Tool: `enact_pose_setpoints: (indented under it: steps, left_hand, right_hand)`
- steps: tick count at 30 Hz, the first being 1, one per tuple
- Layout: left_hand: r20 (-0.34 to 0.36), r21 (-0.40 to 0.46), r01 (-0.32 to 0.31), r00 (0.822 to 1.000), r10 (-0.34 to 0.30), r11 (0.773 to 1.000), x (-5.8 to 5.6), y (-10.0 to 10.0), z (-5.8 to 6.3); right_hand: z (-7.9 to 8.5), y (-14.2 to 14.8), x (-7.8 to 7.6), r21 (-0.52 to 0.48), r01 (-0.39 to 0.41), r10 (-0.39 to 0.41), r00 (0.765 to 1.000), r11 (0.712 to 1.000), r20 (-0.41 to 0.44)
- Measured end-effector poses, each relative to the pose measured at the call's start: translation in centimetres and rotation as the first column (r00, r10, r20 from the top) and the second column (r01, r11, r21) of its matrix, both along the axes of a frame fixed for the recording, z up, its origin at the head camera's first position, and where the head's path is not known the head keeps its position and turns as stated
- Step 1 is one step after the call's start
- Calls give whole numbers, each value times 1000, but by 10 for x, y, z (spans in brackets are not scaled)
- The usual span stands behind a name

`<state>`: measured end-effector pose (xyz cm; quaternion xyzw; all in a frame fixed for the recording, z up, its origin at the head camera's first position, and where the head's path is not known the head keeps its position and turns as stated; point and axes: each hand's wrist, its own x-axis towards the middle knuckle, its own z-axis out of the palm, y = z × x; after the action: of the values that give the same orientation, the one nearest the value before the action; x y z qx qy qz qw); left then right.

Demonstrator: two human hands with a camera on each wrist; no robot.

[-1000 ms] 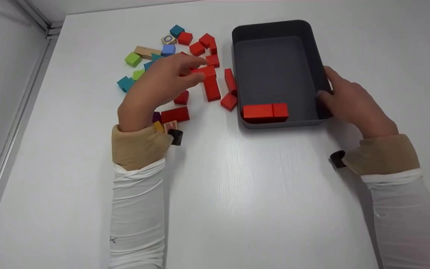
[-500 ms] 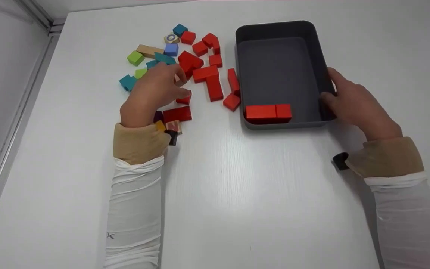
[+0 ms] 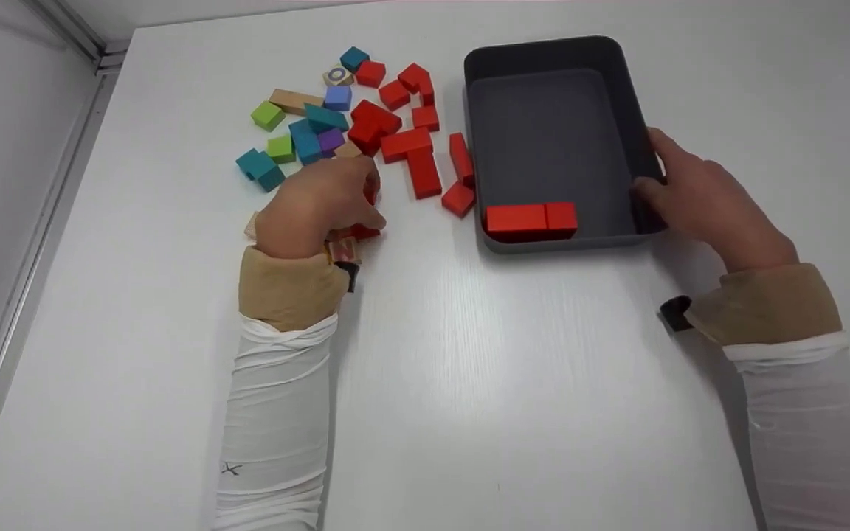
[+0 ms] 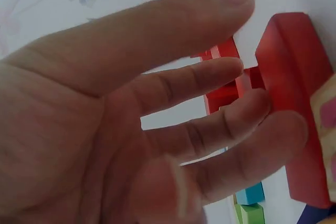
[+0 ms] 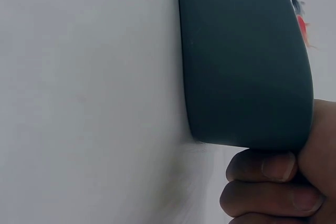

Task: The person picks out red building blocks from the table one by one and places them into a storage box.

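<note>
My left hand (image 3: 322, 203) is low over the near end of the block pile, thumb apart from the loosely bent fingers. Partly hidden below it lies a long red block (image 4: 296, 93); in the left wrist view the fingertips overlap this block, and contact cannot be told. Beside that block is a wooden block with a pink mark (image 3: 344, 251). My right hand (image 3: 716, 203) grips the right wall of a dark grey tray (image 3: 565, 248), thumb over the rim and fingers outside. Inside the tray, two red blocks (image 3: 517, 219) sit along the near wall.
Several red blocks (image 3: 423, 173) lie between the left hand and the tray. Teal blocks (image 3: 266, 173), green blocks (image 3: 268, 115), a purple block (image 3: 331, 140) and a plain wooden block (image 3: 296, 102) are farther left. A wall (image 3: 12, 184) borders the white table's left side.
My left hand has moved from the red blocks near the tray, back left and then nearer to me, over the long red block. The right hand stays on the tray.
</note>
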<state>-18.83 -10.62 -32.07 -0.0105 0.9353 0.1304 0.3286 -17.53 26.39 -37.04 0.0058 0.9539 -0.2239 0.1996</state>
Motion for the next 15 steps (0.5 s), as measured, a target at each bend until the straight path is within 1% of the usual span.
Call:
enact_pose_setpoints:
  steps: [3,7,11,15]
  left_hand:
    - [-15,-7,17,1000,-18,1000,1,4,0]
    - [-14,0,14,1000,-14,1000,3,6,0]
    - [-1,19,4,1000,-4,1000,5,3,0]
    - [4,-2,1,1000,-1,1000,4,-5,-1]
  right_hand:
    - [-1,2,0,-1,4,-4,1000,1000,-1]
    - [-2,2,1,2,-4,4,1000,1000,-9]
    - [-2,1,1,3,-20,20,1000,1000,-14]
    - [-1,0,1,5,-23,23,1000,1000,-14]
